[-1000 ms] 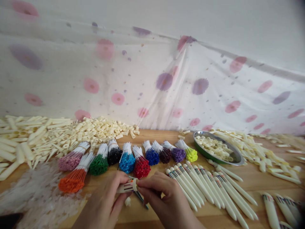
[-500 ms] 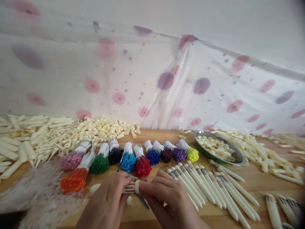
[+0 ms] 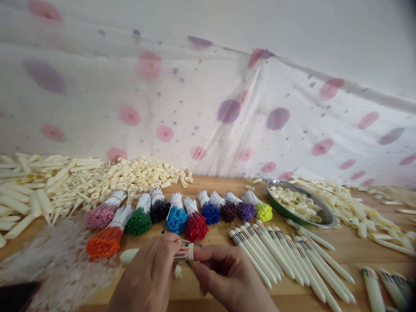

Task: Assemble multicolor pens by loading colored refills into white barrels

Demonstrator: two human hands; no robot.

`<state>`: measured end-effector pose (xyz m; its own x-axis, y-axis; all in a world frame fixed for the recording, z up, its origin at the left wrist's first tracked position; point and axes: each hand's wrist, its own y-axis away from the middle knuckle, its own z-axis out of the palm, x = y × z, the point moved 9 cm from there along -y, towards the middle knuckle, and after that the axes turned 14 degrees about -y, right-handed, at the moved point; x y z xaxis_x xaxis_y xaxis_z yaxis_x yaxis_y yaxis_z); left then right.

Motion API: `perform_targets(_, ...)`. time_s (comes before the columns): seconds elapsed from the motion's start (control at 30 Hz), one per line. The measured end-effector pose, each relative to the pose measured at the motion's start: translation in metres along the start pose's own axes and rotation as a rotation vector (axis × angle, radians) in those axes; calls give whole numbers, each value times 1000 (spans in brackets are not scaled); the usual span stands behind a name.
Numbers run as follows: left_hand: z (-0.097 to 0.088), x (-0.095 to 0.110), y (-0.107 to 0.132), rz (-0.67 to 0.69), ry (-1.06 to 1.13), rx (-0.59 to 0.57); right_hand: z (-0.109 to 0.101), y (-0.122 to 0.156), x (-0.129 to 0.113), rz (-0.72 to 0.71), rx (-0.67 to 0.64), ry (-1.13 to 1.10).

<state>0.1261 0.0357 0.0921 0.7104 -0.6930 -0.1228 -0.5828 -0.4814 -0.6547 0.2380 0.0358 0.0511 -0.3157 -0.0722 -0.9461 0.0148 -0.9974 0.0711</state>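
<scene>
A cream multicolour pen (image 3: pixel 129 255) lies crosswise in my left hand (image 3: pixel 147 271), its rounded tip sticking out to the left. Coloured slider pieces show in the slots near its right end, which has a pale cap ring. At that end my right hand (image 3: pixel 229 273) has its forefinger against the cap, with thumb and finger bent together. Just beyond the hands stand bundles of ink refills, among them red (image 3: pixel 196 227), light blue (image 3: pixel 176 219) and orange (image 3: pixel 105 242). A small white lump (image 3: pixel 177 272) rests on the wood below the pen.
Assembled pens (image 3: pixel 276 255) lie in a slanted row at right. A metal dish (image 3: pixel 328 219) behind them holds slotted cream parts. Cream barrels (image 3: pixel 19 195) and slotted pieces (image 3: pixel 146 173) are heaped at back left, above a pile of clear plastic bits (image 3: pixel 65 255). A flowered sheet (image 3: pixel 182 108) covers the wall.
My right hand has opened its grip a little and shifted slightly, leaving more of the pen's slotted end visible. The pen stays in my left hand. The view has moved slightly.
</scene>
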Motion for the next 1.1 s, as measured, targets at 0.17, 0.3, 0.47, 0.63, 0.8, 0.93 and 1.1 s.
perform_targets(0.17,3,-2,1,-49,8,-25,-5,-2,6,8,38,-95)
perform_targets(0.3,1,-1,-1,-48,46,-28,-9,-2,10,3,79,-121)
perform_targets(0.47,-1,-2,-6,-72,51,-5,-13,-6,15,-42,162,-145)
perform_targets(0.63,10,-5,-5,-97,104,-70,-13,-15,15,-4,166,-152)
perform_targets(0.8,31,-12,2,-143,192,-169,-20,-20,14,-41,174,-89)
perform_targets(0.93,43,-34,5,-329,277,-199,-30,-22,5,-171,196,166)
perform_targets(1.1,64,-63,9,-679,721,-250,-41,-29,-4,-300,204,433)
